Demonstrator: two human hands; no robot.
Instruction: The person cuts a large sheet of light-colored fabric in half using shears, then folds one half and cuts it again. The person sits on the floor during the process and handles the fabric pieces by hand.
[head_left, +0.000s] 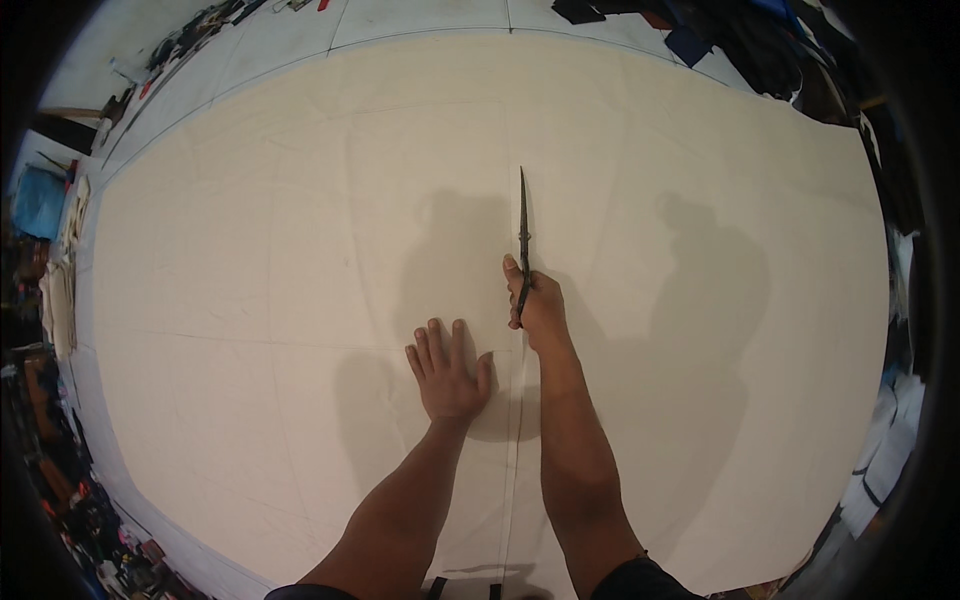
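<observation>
Gripping dark scissors (523, 235), the right hand (540, 308) is centred on cream cloth (250, 260); the left hand (447, 372) is pressed flat and open just beside the cut, with wide free cloth around.

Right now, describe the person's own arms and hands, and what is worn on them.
Both forearms are bare, coming in from the lower edge. The left hand and right hand are bare too: no gloves, and no rings or watch that can be made out. Dark short sleeves show at the upper arms, at the picture's bottom edge.
</observation>
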